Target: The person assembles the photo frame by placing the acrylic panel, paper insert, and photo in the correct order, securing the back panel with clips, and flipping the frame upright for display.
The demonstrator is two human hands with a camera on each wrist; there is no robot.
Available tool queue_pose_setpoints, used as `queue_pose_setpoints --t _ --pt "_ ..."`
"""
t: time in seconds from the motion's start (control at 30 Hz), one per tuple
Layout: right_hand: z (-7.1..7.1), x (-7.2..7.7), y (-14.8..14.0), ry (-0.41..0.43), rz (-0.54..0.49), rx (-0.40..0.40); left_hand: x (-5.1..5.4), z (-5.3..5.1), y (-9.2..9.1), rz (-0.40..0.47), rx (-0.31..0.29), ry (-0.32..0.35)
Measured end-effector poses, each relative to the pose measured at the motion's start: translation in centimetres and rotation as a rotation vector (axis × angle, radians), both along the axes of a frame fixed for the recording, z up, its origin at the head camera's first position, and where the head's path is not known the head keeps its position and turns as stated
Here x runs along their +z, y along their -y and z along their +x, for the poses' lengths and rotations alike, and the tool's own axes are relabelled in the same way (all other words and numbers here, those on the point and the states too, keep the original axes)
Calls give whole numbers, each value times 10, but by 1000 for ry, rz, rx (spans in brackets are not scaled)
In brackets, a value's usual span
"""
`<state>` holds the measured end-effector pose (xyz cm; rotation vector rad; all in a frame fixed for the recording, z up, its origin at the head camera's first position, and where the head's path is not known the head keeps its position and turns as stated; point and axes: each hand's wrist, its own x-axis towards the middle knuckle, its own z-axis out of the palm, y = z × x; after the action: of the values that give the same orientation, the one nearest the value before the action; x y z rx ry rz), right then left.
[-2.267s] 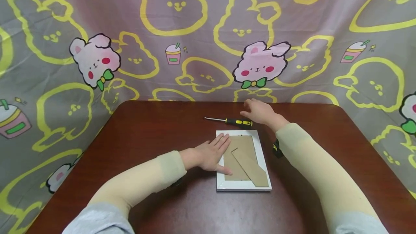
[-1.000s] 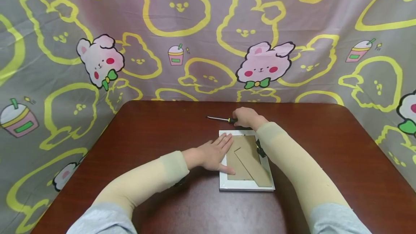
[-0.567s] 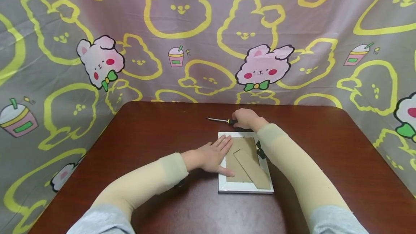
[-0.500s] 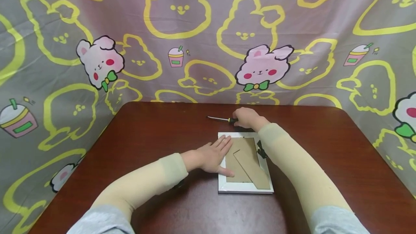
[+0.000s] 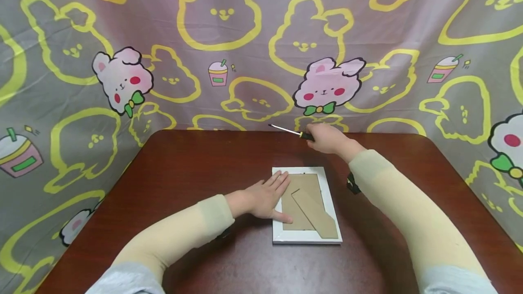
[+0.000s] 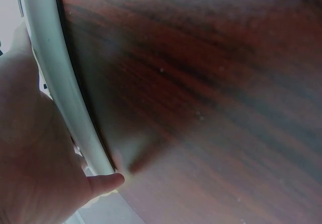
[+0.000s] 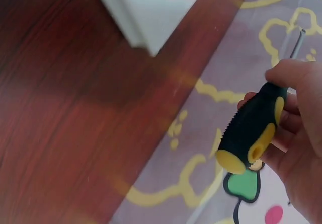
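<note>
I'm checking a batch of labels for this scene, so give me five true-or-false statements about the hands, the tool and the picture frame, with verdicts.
1. The right hand holds a screwdriver by its handle. True.
2. The picture frame lies on the table with its brown backing facing up. True.
3. The screwdriver touches the picture frame. False: it is held up in the air, apart from the frame.
4. The left hand rests on the picture frame. True.
5. The screwdriver's handle is plain red. False: it is dark with yellow parts.
</note>
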<state>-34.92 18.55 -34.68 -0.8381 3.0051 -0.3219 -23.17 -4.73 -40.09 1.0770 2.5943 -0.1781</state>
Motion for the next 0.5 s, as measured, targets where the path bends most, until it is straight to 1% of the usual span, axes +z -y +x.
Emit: queue_pose_setpoints --t 0.13,0.23,0.33,0.5 --pt "8 9 -20 -19 -23 2 2 0 0 2 5 2" --pt "20 11 -35 -25 -64 -1 1 0 0 16 5 5" --pt "38 11 -48 -12 -99 -21 0 0 1 23 3 11" --pt "75 7 -63 -18 -127 -60 -2 1 1 23 12 19"
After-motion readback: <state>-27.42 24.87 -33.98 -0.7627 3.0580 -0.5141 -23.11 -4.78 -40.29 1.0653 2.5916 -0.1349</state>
